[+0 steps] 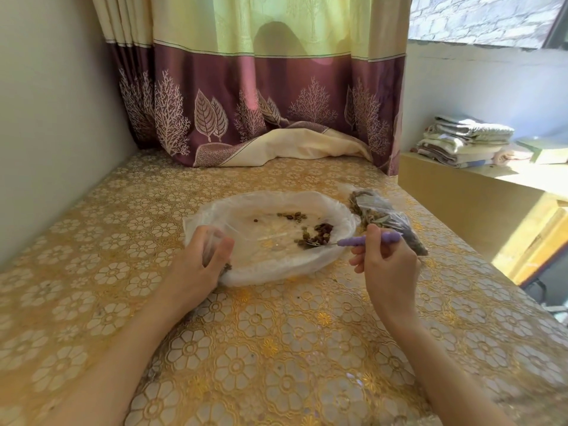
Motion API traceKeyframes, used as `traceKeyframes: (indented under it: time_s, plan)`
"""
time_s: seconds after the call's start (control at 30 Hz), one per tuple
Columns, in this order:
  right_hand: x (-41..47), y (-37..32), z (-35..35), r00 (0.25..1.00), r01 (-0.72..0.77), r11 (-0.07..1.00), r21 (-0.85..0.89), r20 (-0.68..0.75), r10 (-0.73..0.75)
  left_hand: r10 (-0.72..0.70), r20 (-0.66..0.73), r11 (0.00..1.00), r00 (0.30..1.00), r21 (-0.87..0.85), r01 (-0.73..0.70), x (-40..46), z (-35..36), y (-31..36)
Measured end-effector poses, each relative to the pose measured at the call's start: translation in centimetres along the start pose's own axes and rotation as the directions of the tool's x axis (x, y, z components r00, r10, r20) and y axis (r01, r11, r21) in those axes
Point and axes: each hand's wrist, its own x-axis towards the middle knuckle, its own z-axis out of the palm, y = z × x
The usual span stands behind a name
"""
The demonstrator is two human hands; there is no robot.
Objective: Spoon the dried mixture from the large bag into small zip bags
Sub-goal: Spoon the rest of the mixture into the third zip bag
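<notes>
Dried mix (316,233) lies in the rolled-down large bag (344,219). Right hand (388,260), fingers curled on the spoon (353,241), dips its bowl into the mix. Left hand (201,260) pinches a small bag (212,241) at the near-left rim. Filled bags (387,219) lie just right.

No text, label, brand, number or sign could be read anywhere in the view; every surface bore only pattern or plain colour.
</notes>
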Motion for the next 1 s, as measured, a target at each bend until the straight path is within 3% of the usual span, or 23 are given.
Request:
traceKeyframes:
  time_s: [0.27,0.5,0.7,1.0]
  plan:
    - [0.5,1.0,0.6,0.997,-0.07,0.997,-0.033,-0.019,0.069,0.012,-0.002,1.0,1.0,0.004,-0.012,-0.1,-0.1,0.3]
    - [0.6,1.6,0.4,0.975,-0.222,0.952,0.211,0.025,0.221,0.029,-0.009,0.999,1.0,-0.012,-0.029,-0.2,-0.2,0.2]
    - [0.2,1.0,0.2,0.976,-0.216,0.936,0.278,0.051,0.21,0.009,-0.039,0.997,0.999,-0.075,-0.012,0.0,-0.2,0.0]
    - [0.9,-2.2,0.5,0.973,-0.212,0.863,0.459,0.186,0.139,-0.014,-0.049,0.999,0.999,-0.03,0.013,0.1,-0.2,0.1]
